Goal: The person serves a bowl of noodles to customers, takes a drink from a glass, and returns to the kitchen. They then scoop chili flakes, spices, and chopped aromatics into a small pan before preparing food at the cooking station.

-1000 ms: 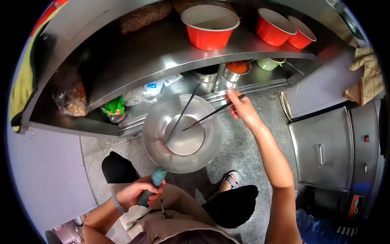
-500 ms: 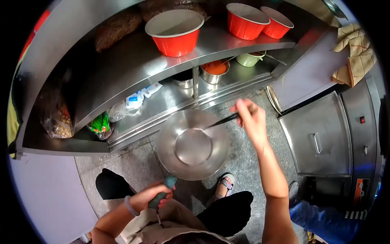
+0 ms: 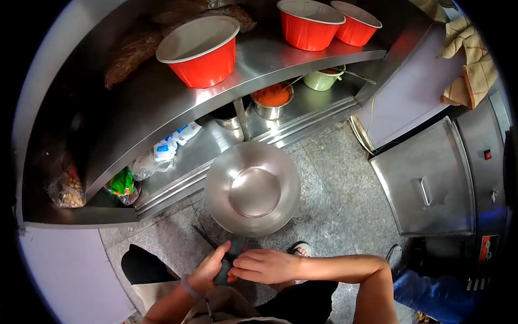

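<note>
A wide, shiny metal wok (image 3: 253, 191) hangs above the floor, its inside bare. My left hand (image 3: 208, 270) is closed around its grey-green wrapped handle (image 3: 236, 247). Across the handle lies my right hand (image 3: 267, 265), fingers curled in and touching or very near the left fingers. Thin dark chopsticks (image 3: 203, 234) stick out to the left past my left thumb. They line up with the right fingers, though their grip end is hidden between the hands.
Red bowls (image 3: 202, 62) stand on the steel shelf (image 3: 253, 70) ahead. Beneath it are a metal pot of orange-red sauce (image 3: 272, 97), a pale green pot (image 3: 322, 81) and plastic bags (image 3: 164, 151). A steel lidded unit (image 3: 426, 181) stands right; a checked cloth (image 3: 469, 65) hangs beyond.
My right hand has swung down from the wok's right side to the handle beside my left hand. The chopsticks have left the wok's inside and now point out left.
</note>
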Motion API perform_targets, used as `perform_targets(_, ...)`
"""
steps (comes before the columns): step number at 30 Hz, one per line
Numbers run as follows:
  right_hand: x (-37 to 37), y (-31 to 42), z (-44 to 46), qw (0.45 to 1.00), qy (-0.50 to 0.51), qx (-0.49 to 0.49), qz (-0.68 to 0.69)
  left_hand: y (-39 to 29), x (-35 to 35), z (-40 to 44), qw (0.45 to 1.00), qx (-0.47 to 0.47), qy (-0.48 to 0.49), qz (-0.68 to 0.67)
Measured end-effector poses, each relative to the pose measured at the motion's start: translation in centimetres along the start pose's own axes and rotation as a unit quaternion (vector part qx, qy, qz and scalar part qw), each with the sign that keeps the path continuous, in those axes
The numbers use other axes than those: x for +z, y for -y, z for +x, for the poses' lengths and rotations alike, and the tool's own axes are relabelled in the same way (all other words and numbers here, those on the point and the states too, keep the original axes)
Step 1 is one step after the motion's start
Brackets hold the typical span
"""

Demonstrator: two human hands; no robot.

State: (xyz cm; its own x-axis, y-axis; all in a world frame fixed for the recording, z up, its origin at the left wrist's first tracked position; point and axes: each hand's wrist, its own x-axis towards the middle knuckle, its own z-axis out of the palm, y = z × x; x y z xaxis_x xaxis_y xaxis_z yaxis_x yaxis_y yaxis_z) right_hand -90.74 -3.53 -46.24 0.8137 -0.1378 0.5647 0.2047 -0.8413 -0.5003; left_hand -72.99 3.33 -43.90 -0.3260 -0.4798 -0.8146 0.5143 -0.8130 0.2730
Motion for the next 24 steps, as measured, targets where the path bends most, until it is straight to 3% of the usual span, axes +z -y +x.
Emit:
perform_targets(1, -0.2, -0.3, 0.1, 1.000, 0.011, 0.010, 0.022, 0.1, -0.1, 0.3, 0.999, 0.010, -0.032, 0.027)
perform_targets(3, -1.2, -0.6, 0.2, 0.999, 0.022, 0.019, 0.044, 0.6, -1.8, 1.0, 1.000, -0.010, -0.006, -0.019)
perform_targets(5, -4.6, -0.8, 1.3, 0.984, 0.131, 0.051, 0.106, 0.5, -1.8, 0.6, 0.997, -0.003, -0.062, 0.044)
perform_targets(7, -7.9, -3.7, 1.2, 0.995, 0.033, 0.085, 0.043, 1.1, -3.2, 0.3, 0.999, -0.031, -0.043, -0.012)
perform_targets(8, -9.6, -6.6, 0.6, 0.987, 0.001, 0.126, -0.102, 1.4, -3.8, 0.1, 0.998, -0.030, -0.058, -0.011)
perform_targets(9, -11.2, -9.7, 0.9, 0.950, -0.097, 0.298, 0.003, 1.5, -4.4, 0.0, 0.997, -0.029, -0.072, -0.010)
perform_targets(10, -11.6, -14.9, -0.2, 0.901, -0.214, 0.374, 0.047, 1.6, -4.8, -0.3, 0.998, -0.018, -0.049, -0.023)
perform_targets(11, -13.7, -18.1, 0.2, 0.830, -0.264, 0.469, 0.144, 1.6, -4.9, -0.7, 0.998, -0.015, -0.049, -0.028)
perform_targets(13, -16.2, -24.1, -0.4, 0.752, -0.325, 0.525, 0.231, 1.1, -4.9, -1.7, 0.995, -0.034, -0.093, -0.003)
perform_targets(14, -16.7, -28.0, -1.4, 0.690, -0.456, 0.498, 0.262, 1.2, -5.5, -2.1, 0.988, -0.064, -0.125, -0.062)
perform_targets(17, -17.3, -30.9, -2.6, 0.596, -0.589, 0.493, 0.233, 1.8, -5.5, -2.5, 0.987, -0.021, -0.157, -0.041)
perform_targets(21, -20.2, -35.9, -6.4, 0.596, -0.600, 0.473, 0.248, 1.9, -1.9, -3.1, 0.981, 0.027, -0.192, 0.000)
perform_targets(23, -21.2, -37.4, -6.6, 0.586, -0.583, 0.485, 0.286, 2.9, -2.8, -3.4, 0.990, 0.036, -0.137, 0.003)
perform_targets(24, -22.2, -38.5, -6.8, 0.597, -0.542, 0.499, 0.318, 3.2, -2.4, -3.0, 0.986, 0.038, -0.161, -0.007)
